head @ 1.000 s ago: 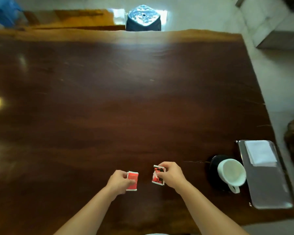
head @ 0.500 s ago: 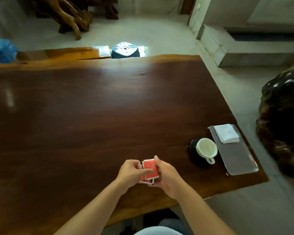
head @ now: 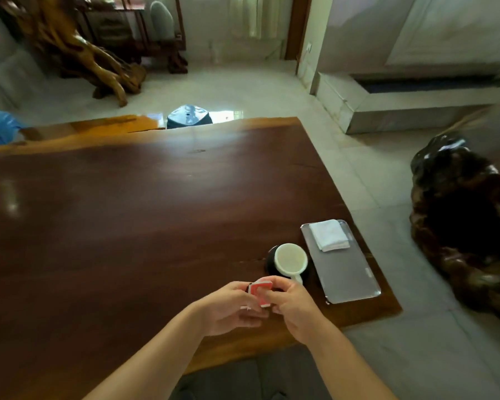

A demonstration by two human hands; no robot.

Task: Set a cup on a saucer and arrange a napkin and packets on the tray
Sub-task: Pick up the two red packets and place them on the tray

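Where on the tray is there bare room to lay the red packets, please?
The tray is bare from the napkin at its far end down to its near edge. That stretch runs beside the cup on its saucer. Both hands crowd the table near the cup's handle, gripping the packets.

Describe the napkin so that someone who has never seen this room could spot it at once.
Start at the long dark wooden table and go to its near right corner, where a flat grey metal tray lies. The napkin is the folded white square on the tray's far end. It is the only cloth and the only thing on the tray; the white cup stands beside the tray.
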